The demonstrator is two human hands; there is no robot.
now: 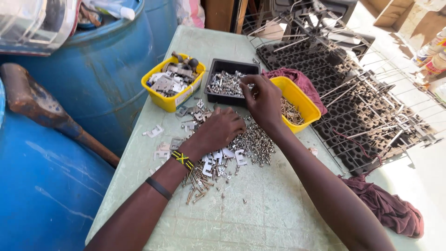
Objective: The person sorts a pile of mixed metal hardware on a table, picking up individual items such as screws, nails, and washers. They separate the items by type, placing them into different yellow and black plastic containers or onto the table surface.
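My left hand (218, 131) rests palm down on a pile of small metal screws and flat brackets (253, 142) spread over the pale green table (260, 204). My right hand (264, 100) hovers over the near edge of a black tray (231, 68) full of screws, fingertips pinched together; whether something small sits between them I cannot tell. A yellow tub (304, 104) with a few screws sits just right of that hand. Another yellow tub (173, 86) holding metal brackets stands to the left of the black tray.
Blue plastic drums (102, 74) stand along the table's left side, with a rusty tool handle (51, 116) leaning there. Black grid trays and wire racks (362, 107) cover the right. Maroon cloths lie behind the yellow tub (302, 79) and at the lower right (390, 209).
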